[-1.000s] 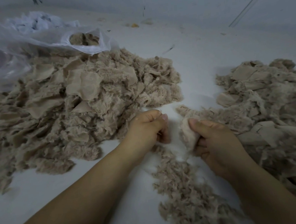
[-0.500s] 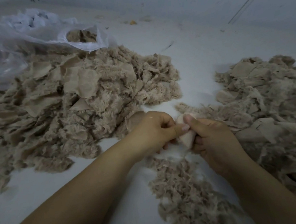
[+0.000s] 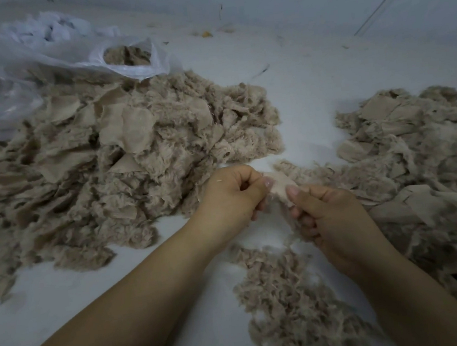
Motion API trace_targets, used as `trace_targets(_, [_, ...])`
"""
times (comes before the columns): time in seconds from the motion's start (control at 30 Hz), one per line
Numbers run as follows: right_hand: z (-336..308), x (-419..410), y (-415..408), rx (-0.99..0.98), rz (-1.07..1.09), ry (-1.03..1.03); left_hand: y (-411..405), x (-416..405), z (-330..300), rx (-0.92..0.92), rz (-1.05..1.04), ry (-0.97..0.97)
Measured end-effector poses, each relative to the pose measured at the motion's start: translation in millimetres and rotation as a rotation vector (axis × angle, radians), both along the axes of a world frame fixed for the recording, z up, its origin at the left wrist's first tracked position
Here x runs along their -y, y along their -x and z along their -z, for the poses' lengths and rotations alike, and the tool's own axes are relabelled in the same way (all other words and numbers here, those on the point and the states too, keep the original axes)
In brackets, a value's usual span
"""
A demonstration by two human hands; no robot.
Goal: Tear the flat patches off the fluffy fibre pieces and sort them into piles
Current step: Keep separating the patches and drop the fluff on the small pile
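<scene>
A pale white floor point(image 3: 311, 86) carries a large heap of beige fluffy fibre pieces point(image 3: 126, 166) at left, a second beige heap point(image 3: 421, 159) at right, a smaller trail of loose fluff point(image 3: 290, 300) in the near middle, and a clear plastic bag point(image 3: 51, 58) at far left.

Fibre piles, left point(image 3: 126, 166) and right point(image 3: 421, 159): beige-brown. Plastic bag point(image 3: 43, 59), upper left: translucent white. Floor point(image 3: 305, 87): plain white.
</scene>
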State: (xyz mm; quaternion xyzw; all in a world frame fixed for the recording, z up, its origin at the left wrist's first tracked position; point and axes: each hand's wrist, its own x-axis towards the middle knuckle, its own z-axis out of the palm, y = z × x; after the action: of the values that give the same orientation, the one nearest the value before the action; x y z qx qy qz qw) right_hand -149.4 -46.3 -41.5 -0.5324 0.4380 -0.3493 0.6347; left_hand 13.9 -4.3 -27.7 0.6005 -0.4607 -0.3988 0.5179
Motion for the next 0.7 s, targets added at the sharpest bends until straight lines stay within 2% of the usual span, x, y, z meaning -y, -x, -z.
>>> trace_targets(0.13, [1.0, 0.4, 1.0, -0.020, -0.060, 0.045, 2.6, -1.4, 3.0, -0.057, 0.054, 0.014])
trace_targets(0.23, [4.2, 2.2, 1.2, -0.009, -0.071, 0.023, -2.9, 2.4, 5.0, 0.023, -0.068, 0.118])
trace_targets(0.27, [5.1, 2.9, 0.9, 0.005, -0.059, 0.001, -8.9, 4.7, 5.2, 0.121, -0.155, 0.170])
trace_targets(0.3, [6.0, 3.6, 0.6, 0.020, -0.049, -0.022, -16.9, 7.6, 5.2, 0.303, -0.247, 0.213])
trace_targets(0.37, [6.4, 4.8, 0.1, 0.027, -0.034, -0.053, -33.0, 11.5, 6.1, 0.887, -0.284, 0.197])
trace_targets(0.4, [6.3, 5.2, -0.3, 0.015, -0.031, -0.059, -39.1, 12.3, 6.2, 1.137, -0.238, 0.105])
trace_targets(0.43, [6.4, 5.4, -0.5, 0.000, -0.030, -0.059, -42.5, 12.1, 5.6, 1.276, -0.210, 0.023])
trace_targets(0.47, [6.0, 5.3, -0.9, -0.012, -0.029, -0.059, -41.1, 11.8, 3.5, 1.341, -0.207, -0.003])
trace_targets(0.5, [6.0, 5.4, -1.0, -0.016, -0.027, -0.061, -36.5, 11.2, 0.1, 1.371, -0.177, 0.025])
trace_targets(0.63, [2.8, 4.9, -1.1, 0.009, -0.023, -0.095, -2.2, 20.3, -10.0, 1.331, -0.017, 0.338])
trace_targets(0.7, [0.6, 5.0, -2.0, 0.026, -0.009, -0.121, 11.0, 36.1, -8.1, 1.284, 0.137, 0.283])
